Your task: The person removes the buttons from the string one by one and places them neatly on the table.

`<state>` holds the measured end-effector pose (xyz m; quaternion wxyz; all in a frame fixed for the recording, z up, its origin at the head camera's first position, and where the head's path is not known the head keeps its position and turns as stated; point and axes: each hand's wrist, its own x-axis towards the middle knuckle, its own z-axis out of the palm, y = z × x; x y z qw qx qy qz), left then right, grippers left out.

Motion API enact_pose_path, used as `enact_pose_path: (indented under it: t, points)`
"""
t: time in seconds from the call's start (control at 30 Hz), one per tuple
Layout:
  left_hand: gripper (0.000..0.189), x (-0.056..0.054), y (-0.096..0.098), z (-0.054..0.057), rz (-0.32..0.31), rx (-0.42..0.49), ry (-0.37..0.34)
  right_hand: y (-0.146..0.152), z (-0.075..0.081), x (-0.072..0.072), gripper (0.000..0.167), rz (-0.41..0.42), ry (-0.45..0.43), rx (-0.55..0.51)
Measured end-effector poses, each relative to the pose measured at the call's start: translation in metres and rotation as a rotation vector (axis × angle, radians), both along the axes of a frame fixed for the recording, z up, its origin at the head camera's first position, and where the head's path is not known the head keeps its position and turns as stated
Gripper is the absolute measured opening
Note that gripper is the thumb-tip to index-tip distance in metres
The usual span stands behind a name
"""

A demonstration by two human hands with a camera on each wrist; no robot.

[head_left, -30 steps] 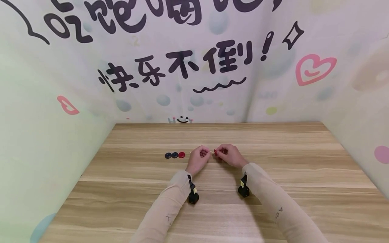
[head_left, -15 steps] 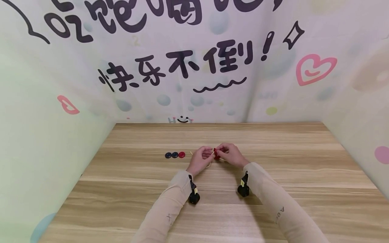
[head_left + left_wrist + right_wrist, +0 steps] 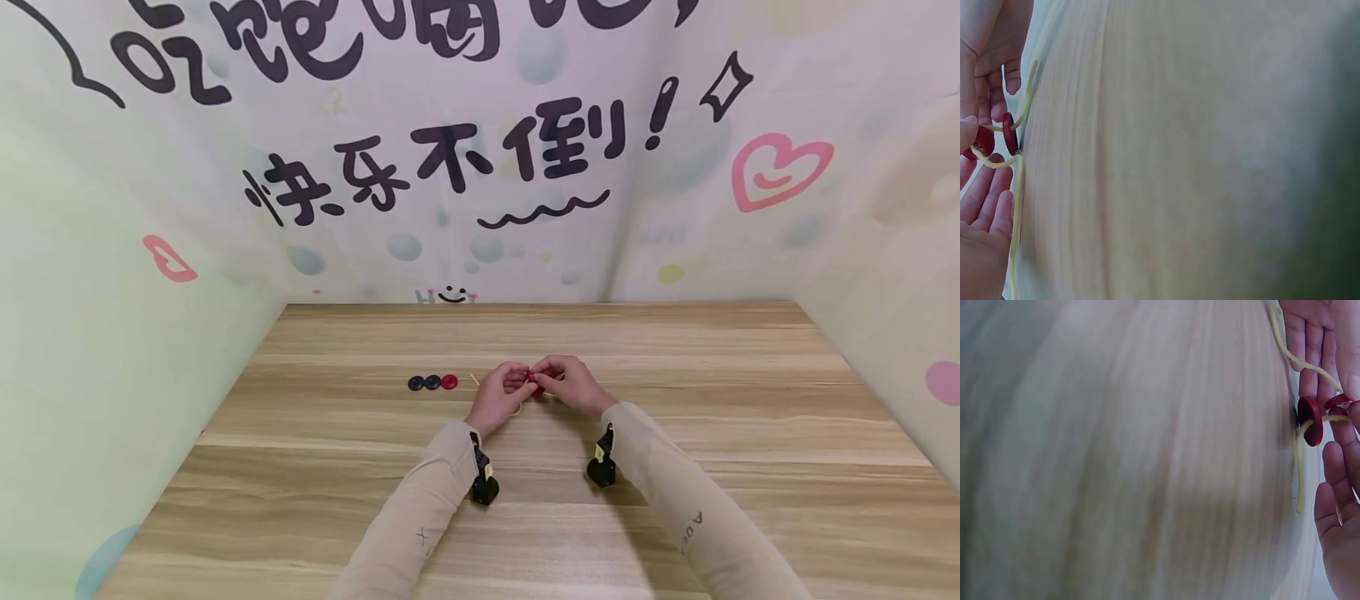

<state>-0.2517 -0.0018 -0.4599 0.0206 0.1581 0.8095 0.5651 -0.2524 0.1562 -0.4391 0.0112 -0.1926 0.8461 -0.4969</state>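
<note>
In the head view my left hand [image 3: 498, 396] and right hand [image 3: 573, 385] meet above the middle of the table. Between the fingertips my right hand pinches a red button [image 3: 529, 375], seen at the thumb in the left wrist view as a red button [image 3: 984, 142]. My left hand pinches yellow yarn [image 3: 1016, 231] right at that button; the fingers partly hide it. A second red button [image 3: 1310, 420] hangs threaded on the yarn, with a short yarn tail below it in the right wrist view.
Left of my hands, two dark blue buttons [image 3: 424, 382] and one red button [image 3: 449, 381] lie in a row on the wooden table [image 3: 337, 467]. A yarn end [image 3: 474, 379] sticks out beside my left hand. A printed wall cloth [image 3: 540, 250] stands behind.
My left hand has moved slightly right, its fingertips now close against my right fingertips at the red button. The yarn stretch between the hands has shortened, and a loop hangs under the left hand.
</note>
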Motion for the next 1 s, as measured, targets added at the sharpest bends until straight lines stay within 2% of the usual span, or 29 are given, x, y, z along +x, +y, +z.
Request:
enact_pose_path:
  t: [0.07, 0.17, 0.47, 0.8, 1.0]
  points:
    - [0.029, 0.0, 0.0, 0.0, 0.003, -0.008, -0.001, 0.002, -0.009, -0.005, 0.011, -0.006, -0.008, -0.001]
    - [0.029, 0.0, -0.002, 0.0, 0.003, -0.007, -0.003, 0.004, -0.013, -0.007, 0.011, -0.02, -0.038, -0.005]
    - [0.03, -0.004, -0.014, 0.001, 0.042, -0.028, 0.0, 0.01, -0.012, -0.004, 0.012, -0.067, -0.103, 0.01]
    - [0.028, -0.01, -0.031, 0.005, 0.071, 0.015, 0.019, 0.014, -0.013, -0.004, 0.01, -0.079, -0.104, 0.047]
    - [0.028, -0.014, -0.043, 0.01, 0.111, -0.007, 0.028, 0.016, -0.015, -0.004, 0.01, -0.075, -0.1, 0.043]
